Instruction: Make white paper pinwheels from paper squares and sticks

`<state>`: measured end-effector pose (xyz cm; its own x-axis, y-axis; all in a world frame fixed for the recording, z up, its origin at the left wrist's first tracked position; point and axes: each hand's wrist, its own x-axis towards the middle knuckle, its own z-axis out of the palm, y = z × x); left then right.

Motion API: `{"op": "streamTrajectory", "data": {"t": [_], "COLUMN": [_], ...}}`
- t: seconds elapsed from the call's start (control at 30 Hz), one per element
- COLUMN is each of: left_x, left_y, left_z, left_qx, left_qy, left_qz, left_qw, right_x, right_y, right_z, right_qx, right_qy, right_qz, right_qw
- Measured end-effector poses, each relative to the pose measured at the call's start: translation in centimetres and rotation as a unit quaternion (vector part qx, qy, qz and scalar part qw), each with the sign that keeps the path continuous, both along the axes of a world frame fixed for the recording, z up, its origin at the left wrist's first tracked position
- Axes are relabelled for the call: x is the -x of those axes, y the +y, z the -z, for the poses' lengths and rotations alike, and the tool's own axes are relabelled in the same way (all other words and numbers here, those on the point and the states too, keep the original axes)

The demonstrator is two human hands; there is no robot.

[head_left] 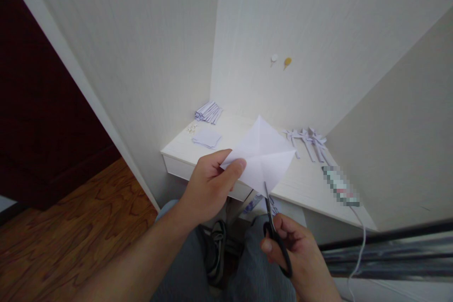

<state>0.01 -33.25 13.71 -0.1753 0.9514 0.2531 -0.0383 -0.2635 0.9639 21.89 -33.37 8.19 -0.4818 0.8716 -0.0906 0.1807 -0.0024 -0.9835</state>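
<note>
A square sheet of white paper (260, 148) with diagonal creases is pinched at its left corner by my left hand (214, 184), thumb on top. In my right hand (292, 250) is a pair of black-handled scissors (272, 233), with fingers in the loops. The scissor blades meet the paper's near corner along a crease; one blade lies over the paper and the other is mostly hidden beneath it. Both hands are in front of the white desk (244, 125), above my lap.
On the desk lie a bundle of rolled paper sticks (208, 112), small white bits (192, 128), a stack of paper squares (207, 138) and several paper pinwheels (311, 141). A blurred-out device (340, 186) with a white cable (363, 240) rests at the right. Two hooks (288, 62) are on the wall.
</note>
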Motion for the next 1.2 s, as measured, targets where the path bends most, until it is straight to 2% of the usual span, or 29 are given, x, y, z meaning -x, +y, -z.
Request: {"op": "streamTrajectory", "data": {"t": [0.4,0.53,0.67,0.87,1.2], "left_x": [-0.02,-0.03,0.02,0.0,0.07], "left_y": [-0.13,-0.19,-0.15,-0.35,-0.84], "left_z": [-0.04,0.09,0.2,0.07,-0.39], "left_qx": [0.006,0.006,0.011,0.013,0.021], "left_qy": [0.002,-0.003,-0.002,-0.004,0.032], "left_qz": [0.004,0.013,0.025,0.044,0.062], "left_qw": [1.0,1.0,1.0,0.999,0.997], "right_x": [-0.12,-0.11,-0.1,0.1,-0.02], "right_y": [0.08,0.06,0.08,0.1,0.17], "right_z": [-0.03,-0.03,-0.15,-0.4,-0.72], "right_qx": [0.034,0.022,0.007,0.013,0.029], "right_qy": [-0.007,0.0,-0.011,0.024,0.021], "right_qz": [0.007,0.014,0.007,-0.011,-0.022], "right_qw": [0.999,1.0,1.0,1.0,0.999]}}
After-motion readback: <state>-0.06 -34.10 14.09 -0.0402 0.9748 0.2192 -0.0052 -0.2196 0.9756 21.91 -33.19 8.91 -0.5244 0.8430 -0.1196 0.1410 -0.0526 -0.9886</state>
